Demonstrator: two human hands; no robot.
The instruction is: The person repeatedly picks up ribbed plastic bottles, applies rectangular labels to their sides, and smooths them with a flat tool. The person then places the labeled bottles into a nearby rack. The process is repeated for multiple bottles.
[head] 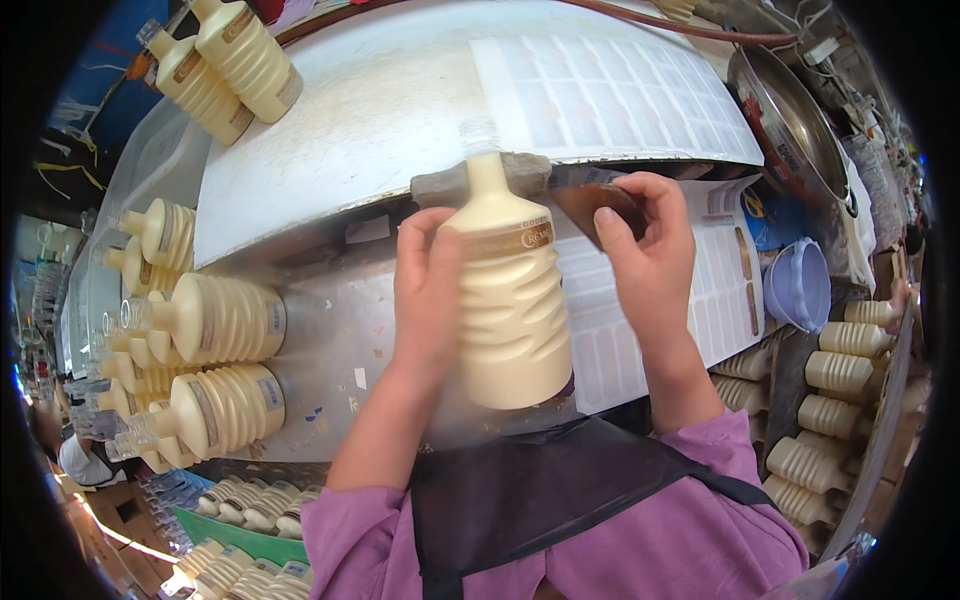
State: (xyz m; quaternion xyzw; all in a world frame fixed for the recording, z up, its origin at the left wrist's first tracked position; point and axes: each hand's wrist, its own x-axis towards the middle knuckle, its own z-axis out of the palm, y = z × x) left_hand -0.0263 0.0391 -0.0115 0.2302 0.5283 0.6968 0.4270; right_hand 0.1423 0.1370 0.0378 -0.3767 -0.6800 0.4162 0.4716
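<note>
A cream-coloured ribbed plastic bottle with a brown-and-gold label band lies before me, its clear neck resting on a grey cloth pad at the white board's edge. My left hand is on the bottle's left side, fingers at the shoulder by the label; it is partly blurred. To the right of the bottle, my right hand pinches a thin brown label-like piece between thumb and fingers, apart from the bottle. Beneath that hand lie sheets of labels, mostly bare white backing with a few brown labels at the right edge.
A white board holds another label sheet and two bottles. More bottles are stacked on the left. At the right are a metal pan, a lilac bucket and a bin of bottles. A green crate stands lower left.
</note>
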